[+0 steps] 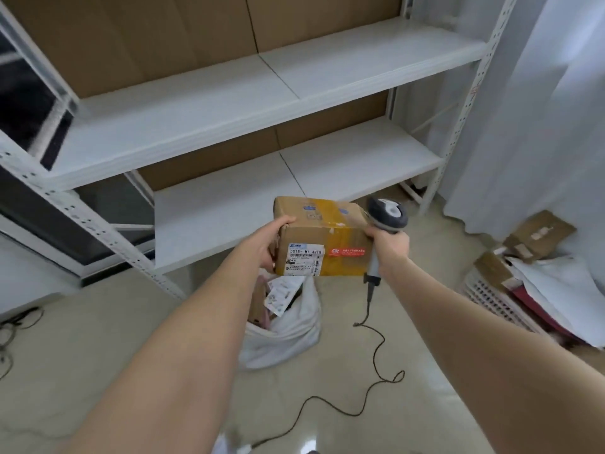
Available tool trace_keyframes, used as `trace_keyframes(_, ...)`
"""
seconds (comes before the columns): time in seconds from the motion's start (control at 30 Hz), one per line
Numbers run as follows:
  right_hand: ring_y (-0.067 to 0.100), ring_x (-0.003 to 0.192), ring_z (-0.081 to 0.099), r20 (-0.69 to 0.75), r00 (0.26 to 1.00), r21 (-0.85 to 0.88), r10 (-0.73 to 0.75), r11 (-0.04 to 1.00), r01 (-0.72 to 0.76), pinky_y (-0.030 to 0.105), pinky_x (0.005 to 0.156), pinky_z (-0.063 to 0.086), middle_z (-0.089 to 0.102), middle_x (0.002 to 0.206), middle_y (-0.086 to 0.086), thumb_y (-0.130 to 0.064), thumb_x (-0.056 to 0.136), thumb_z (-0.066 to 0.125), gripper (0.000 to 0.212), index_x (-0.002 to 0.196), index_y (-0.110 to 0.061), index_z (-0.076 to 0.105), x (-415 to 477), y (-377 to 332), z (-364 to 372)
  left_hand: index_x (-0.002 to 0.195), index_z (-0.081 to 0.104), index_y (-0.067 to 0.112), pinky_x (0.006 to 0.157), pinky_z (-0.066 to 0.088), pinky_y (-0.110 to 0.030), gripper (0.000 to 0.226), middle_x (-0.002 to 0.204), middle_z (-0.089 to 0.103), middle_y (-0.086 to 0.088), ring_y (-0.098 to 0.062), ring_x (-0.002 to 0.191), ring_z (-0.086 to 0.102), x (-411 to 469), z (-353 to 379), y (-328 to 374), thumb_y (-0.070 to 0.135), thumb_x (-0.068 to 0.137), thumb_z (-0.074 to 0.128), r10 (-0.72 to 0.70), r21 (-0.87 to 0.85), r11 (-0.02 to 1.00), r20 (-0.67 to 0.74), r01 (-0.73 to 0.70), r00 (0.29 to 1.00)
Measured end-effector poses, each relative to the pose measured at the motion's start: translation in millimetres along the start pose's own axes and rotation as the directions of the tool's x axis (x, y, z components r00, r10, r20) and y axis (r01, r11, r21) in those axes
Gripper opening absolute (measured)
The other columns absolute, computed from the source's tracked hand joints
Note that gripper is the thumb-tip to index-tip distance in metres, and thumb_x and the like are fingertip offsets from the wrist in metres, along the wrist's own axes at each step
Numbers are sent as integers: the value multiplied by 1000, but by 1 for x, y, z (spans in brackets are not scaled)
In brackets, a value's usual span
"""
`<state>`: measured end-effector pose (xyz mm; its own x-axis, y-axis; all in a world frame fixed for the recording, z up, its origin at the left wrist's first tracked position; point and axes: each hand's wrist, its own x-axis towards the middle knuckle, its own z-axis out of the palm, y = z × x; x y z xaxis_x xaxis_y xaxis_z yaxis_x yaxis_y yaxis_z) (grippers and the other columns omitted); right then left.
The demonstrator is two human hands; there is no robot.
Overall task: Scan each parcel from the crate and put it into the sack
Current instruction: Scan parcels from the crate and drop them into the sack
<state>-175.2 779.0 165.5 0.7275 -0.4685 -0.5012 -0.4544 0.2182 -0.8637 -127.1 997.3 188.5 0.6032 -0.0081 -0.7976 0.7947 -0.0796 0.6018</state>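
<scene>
A brown cardboard parcel [322, 235] with yellow tape, a white address label and a red sticker hangs in mid-air above the sack. My left hand [270, 242] grips its left end, fingers over the top edge. My right hand [391, 242] holds a grey handheld scanner [386, 221] by its handle, right against the parcel's right end. Below stands the white sack [294, 329], its mouth open, with several parcels and labels inside. The white perforated crate [491, 298] sits at the right, holding more cardboard boxes and bags.
White metal shelving [262, 103] stands just behind the parcel. The scanner's black cable [376, 352] loops over the tiled floor in front of the sack. A white curtain [540, 109] hangs at the right. More cables [13, 322] lie at the far left.
</scene>
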Motion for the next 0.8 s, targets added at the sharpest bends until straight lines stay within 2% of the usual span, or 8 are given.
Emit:
trace_keyframes(0.07,23,87,61,31,999,-30,8,1000,-7,41,87,52,62,87,3,-21,81,74,23,96,-12,60,0,12,37,101,55,14,63,52,-44,54,88,70,-15,-33,87,64,13,-33,-8,53,69,74,-22,-40,999,-25,21,999)
trace_keyframes(0.17,25,87,61,103,994,-64,27,998,-21,43,88,52,61,78,-1,-15,81,73,17,76,-17,57,8,34,84,102,57,15,71,53,-45,49,88,69,-15,-30,84,65,40,-65,-23,50,72,73,7,-105,994,-132,-21,991)
trace_keyframes(0.27,24,86,58,129,990,-72,51,997,-42,37,83,49,58,76,-3,-13,80,74,17,82,-16,57,24,56,121,113,59,13,63,56,-39,50,91,70,-13,-27,79,67,76,-80,-41,43,75,72,35,-184,979,-256,-84,966)
trace_keyframes(0.4,15,77,55,191,978,-14,80,997,-79,35,84,45,59,79,-2,-7,81,72,17,92,-15,61,64,98,155,128,54,17,88,54,-47,64,112,67,-13,-29,96,66,139,-96,-68,40,71,75,-38,-300,951,-350,-74,936)
trace_keyframes(0.47,18,78,54,220,968,7,117,993,-122,40,85,45,57,79,2,-4,83,70,18,97,-11,61,87,123,169,129,53,20,91,52,-49,70,116,65,-11,-30,101,64,173,-100,-84,42,67,76,-89,-330,943,-362,-38,928)
trace_keyframes(0.6,20,72,52,283,946,10,156,986,-165,39,74,46,55,78,7,0,87,65,16,83,-15,60,138,181,200,129,44,28,92,50,-53,83,126,57,-12,-33,107,60,254,-100,-121,42,57,82,-127,-385,922,-423,-51,897)
trace_keyframes(0.7,24,78,53,349,914,-29,207,977,-211,42,77,48,57,79,6,-10,87,69,9,87,-17,63,176,230,225,142,32,35,97,45,-52,101,139,40,-11,-35,119,49,316,-93,-149,48,56,83,-155,-379,923,-517,-62,842)
trace_keyframes(0.8,23,74,54,376,893,-39,247,967,-251,38,70,46,56,75,2,-20,86,72,8,88,-17,65,216,279,251,147,16,40,101,40,-52,111,144,29,-9,-37,125,41,379,-84,-175,50,58,81,-136,-356,928,-603,-113,786)
